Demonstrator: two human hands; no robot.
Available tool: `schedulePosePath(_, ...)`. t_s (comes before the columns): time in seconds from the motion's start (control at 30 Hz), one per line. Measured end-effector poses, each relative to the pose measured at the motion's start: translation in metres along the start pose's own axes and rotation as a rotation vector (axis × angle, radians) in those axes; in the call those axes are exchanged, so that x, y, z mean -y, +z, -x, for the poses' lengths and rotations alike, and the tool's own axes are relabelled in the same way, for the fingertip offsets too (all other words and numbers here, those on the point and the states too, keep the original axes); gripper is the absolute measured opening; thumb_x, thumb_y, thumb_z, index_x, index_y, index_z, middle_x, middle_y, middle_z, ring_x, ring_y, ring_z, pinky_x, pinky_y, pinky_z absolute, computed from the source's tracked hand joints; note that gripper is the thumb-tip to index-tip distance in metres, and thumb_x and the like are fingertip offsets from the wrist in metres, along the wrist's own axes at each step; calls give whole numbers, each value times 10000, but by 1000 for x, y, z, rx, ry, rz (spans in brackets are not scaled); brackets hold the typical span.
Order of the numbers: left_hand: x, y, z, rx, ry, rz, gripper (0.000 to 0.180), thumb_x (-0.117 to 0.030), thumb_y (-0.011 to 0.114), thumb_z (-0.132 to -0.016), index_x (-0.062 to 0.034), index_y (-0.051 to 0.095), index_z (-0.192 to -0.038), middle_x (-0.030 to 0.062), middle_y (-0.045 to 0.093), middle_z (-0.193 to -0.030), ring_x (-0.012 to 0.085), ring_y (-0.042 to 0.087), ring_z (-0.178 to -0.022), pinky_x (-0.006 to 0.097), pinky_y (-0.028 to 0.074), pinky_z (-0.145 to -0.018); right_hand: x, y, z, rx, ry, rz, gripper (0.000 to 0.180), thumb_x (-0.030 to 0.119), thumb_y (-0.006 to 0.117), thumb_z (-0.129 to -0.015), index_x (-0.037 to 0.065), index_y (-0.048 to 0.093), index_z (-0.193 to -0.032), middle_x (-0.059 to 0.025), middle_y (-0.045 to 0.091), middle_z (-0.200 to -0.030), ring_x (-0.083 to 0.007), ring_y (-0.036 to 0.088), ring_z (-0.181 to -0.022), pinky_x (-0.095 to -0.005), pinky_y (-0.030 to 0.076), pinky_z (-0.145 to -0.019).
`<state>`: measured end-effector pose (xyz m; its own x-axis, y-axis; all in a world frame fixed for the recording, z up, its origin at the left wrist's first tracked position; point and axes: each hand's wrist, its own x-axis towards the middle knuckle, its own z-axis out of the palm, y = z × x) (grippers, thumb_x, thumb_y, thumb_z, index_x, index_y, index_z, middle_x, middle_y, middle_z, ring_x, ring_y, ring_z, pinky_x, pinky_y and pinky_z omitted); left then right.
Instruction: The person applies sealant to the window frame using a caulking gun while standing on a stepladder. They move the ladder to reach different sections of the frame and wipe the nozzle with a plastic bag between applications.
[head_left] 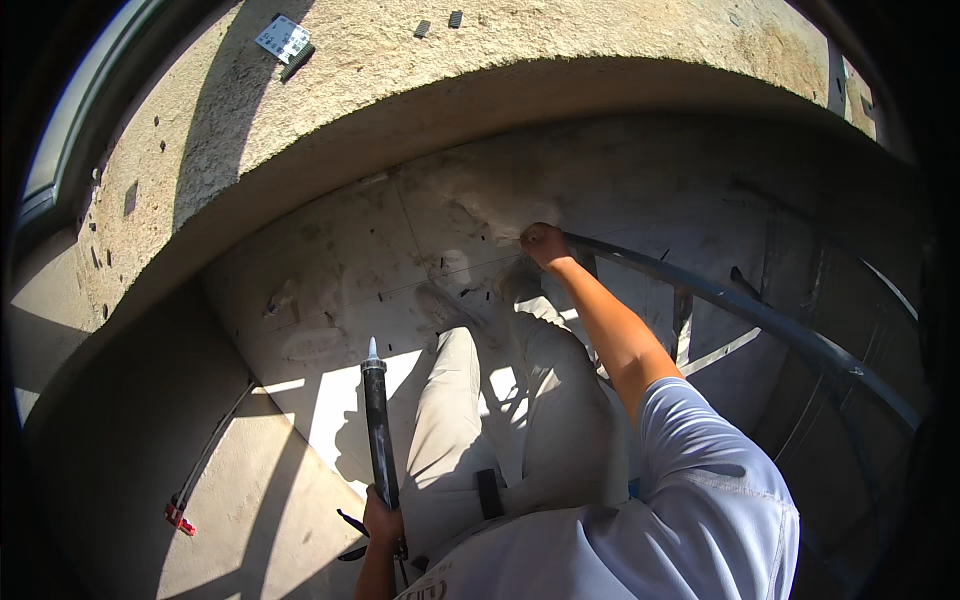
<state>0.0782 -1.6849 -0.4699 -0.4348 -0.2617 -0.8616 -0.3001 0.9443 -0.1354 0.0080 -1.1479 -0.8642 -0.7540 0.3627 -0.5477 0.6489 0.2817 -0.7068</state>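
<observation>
A caulking gun with a long black barrel and a pale pointed nozzle stands nearly upright at my lower left. My left hand is wrapped round its lower end by the trigger. My right arm is stretched forward, and my right hand is closed in a fist above the grey floor. Just beside this fist appears the end of a dark metal bar, which runs off to the right. Whatever the right fingers hold, if anything, is hidden.
A rough concrete ledge curves across the far side, bearing small dark pieces and a white printed packet. Dark bits lie scattered over the floor. A long thin tool with a red end lies at left. A window frame edges the upper left.
</observation>
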Motion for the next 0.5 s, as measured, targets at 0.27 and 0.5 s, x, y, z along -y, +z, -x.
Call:
schedulePosePath(0.27,7,-64,38,-55,282,123,663,-217,782,-714,-73,547,-1316,178,718,-1009,383,721,-922,442,562,-806,180,-143,138,180,181,-833,98,20,756,-930,41,692,-1001,-44,741,-1016,-126,705,-948,-272,559,-899)
schedulePosePath(0.5,6,-134,82,-212,580,272,715,-207,767,-710,-81,549,-1379,210,707,-1154,417,682,-1085,471,535,-933,382,-233,226,314,-86,-829,157,53,796,-910,41,737,-1054,-36,744,-1056,-117,686,-980,-270,533,-928)
